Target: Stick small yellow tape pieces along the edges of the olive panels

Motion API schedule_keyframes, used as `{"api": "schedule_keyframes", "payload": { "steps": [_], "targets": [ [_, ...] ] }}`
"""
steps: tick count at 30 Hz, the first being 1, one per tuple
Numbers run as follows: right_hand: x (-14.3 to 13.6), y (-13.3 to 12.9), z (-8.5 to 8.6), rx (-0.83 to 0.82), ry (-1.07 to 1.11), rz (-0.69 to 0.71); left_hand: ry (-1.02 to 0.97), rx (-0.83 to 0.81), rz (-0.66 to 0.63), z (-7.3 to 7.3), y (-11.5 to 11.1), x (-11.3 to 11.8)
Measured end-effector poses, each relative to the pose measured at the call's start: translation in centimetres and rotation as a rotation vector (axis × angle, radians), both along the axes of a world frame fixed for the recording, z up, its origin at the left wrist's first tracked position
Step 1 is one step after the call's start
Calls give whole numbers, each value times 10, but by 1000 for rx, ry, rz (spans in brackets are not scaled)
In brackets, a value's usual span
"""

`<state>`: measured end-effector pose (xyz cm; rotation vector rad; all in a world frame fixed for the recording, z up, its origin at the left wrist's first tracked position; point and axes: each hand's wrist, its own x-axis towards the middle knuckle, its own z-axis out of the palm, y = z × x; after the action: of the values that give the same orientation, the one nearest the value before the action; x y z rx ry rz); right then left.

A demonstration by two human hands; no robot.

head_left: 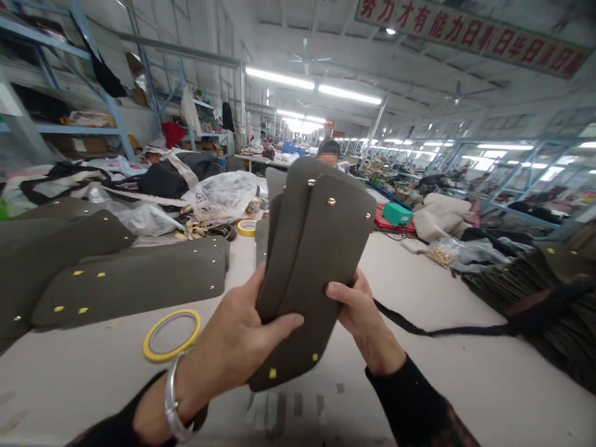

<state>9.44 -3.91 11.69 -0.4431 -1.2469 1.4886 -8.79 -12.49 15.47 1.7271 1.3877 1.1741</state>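
Both my hands grip a stack of dark olive panels (pixel 321 261) with rounded corners, tilted upright above the table. Gold studs show near the panels' top end, and small yellow tape pieces mark the bottom of the front one. My left hand (pixel 251 335) clasps the stack's left side, thumb across the front. On the right edge, my right hand (pixel 361 316) holds with its thumb on the front and its fingers hidden behind. A roll of yellow tape (pixel 172 335) lies on the table by my left wrist. Similar olive panels (pixel 139 282) are piled at the left.
Clear plastic bags (pixel 223 195) and fabric heap up at the back left, near a second yellow tape roll (pixel 246 228). At the right lie a green box (pixel 397 214), gold studs in plastic (pixel 440 256), a black strap (pixel 442 332) and stacked dark pieces (pixel 549 310). Someone is beyond the table.
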Motion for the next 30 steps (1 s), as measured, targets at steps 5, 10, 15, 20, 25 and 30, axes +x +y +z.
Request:
{"api": "schedule_keyframes", "payload": {
  "steps": [5,10,15,20,25,30],
  "targets": [
    [37,5,-68,-78,-98,-20,724,117,-56,4,30,12],
    [126,4,-128,-309,-1,-363,1014,23,-209,-48,49,42],
    [165,10,-132,-285,8,-463,1159,37,-228,-57,56,62],
    [153,45,-129,-274,-69,-513,1227,15,-218,-59,57,66],
    [132,63,-134,-402,-45,-401,1214,-24,-221,-64,61,64],
    [118,51,-127,-457,16,-314,1200,-51,-194,-59,79,53]
  ]
}}
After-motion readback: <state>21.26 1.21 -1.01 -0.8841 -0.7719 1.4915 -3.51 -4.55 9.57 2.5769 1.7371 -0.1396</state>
